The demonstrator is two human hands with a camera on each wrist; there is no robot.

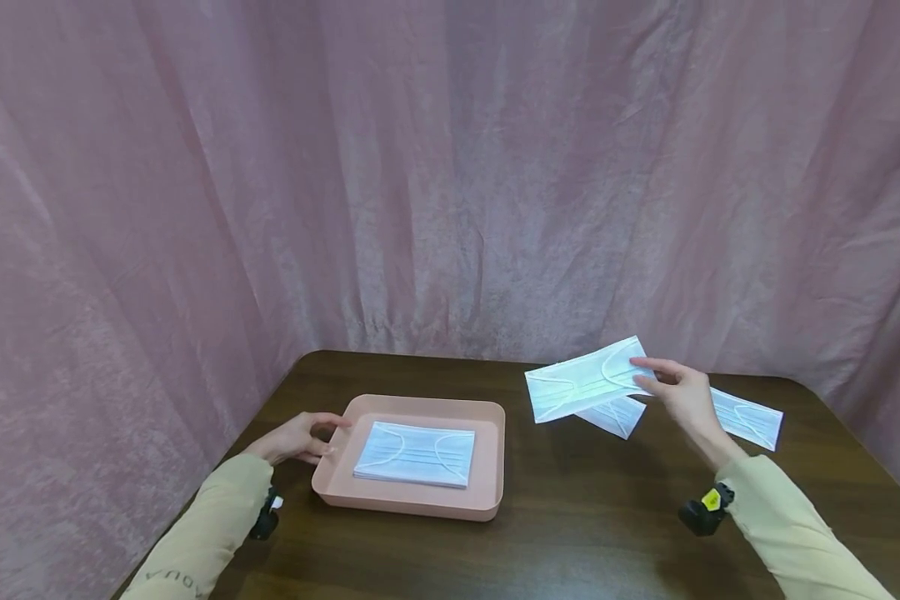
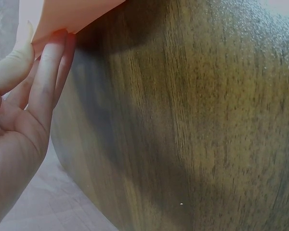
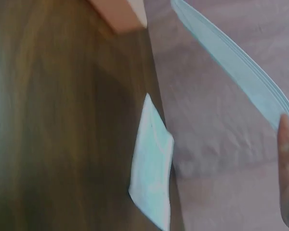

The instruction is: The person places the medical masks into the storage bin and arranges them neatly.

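My left hand (image 1: 303, 436) pinches the left rim of a pink tray (image 1: 412, 407); in the left wrist view the thumb and fingers (image 2: 47, 72) take the tray's wall between them. Inside the tray lies a neat stack of light-blue face masks (image 1: 414, 454) with white ear loops. Over the right part of the table, my right hand (image 1: 678, 396) pinches another face mask (image 1: 581, 382) by its right end, raised off the table. Beneath it a face mask (image 3: 153, 166) lies on the tabletop, partly covered in the head view. One more face mask (image 1: 750, 419) rests behind the right wrist.
The dark brown wooden table (image 1: 570, 533) has rounded corners. A pink curtain (image 1: 480, 183) hangs behind it and along its sides. Black wrist cameras (image 1: 701, 512) are strapped to both forearms, next to the pale yellow sleeves.
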